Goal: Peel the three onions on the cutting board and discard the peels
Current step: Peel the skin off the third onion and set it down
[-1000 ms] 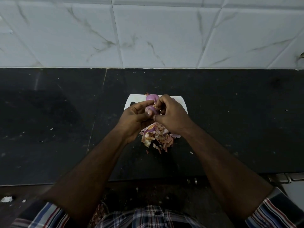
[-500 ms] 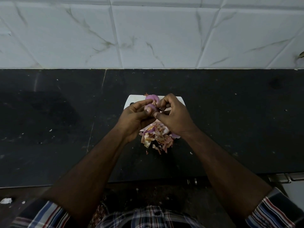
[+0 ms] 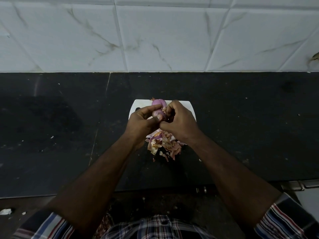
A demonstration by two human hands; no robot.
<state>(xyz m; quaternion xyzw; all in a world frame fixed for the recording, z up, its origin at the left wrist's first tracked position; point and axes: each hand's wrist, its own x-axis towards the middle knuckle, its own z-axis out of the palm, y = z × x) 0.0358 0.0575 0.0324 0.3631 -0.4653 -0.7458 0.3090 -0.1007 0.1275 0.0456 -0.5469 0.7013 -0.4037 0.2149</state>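
Item 1. Cutting board (image 3: 187, 107): white, flat on the dark table (image 3: 69, 135), centre of view; a handle hole shows at its 10 o'clock corner. Much of its surface is covered by the hands and peels.

Item 2. Onion (image 3: 158, 102): purple, smooth and peeled on its visible side, at the 12 o'clock edge of the board, partly hidden behind the fingers.

Item 3. Held onion (image 3: 158, 115): purple, above the board, between both hands, just at 6 o'clock of the first onion. Whether the two touch cannot be told.

Item 4. Left hand (image 3: 143, 121): fingers and thumb curled round the held onion from its 9 o'clock side, gripping it.

Item 5. Right hand (image 3: 179, 123): fingers curled at the onion's 3 o'clock side, fingertips pinching at a scrap of dry skin at its top. Thumbs of both hands meet below the onion.

Item 6. Peels (image 3: 164, 145): loose heap of tan and purple skins at the board's 6 o'clock edge, spilling onto the table, under the wrists.

Item 7. Wall tiles (image 3: 155, 35): white, marbled, at 12 o'clock behind the table.

Item 8. Sleeves (image 3: 283, 219): plaid, rolled up both forearms.
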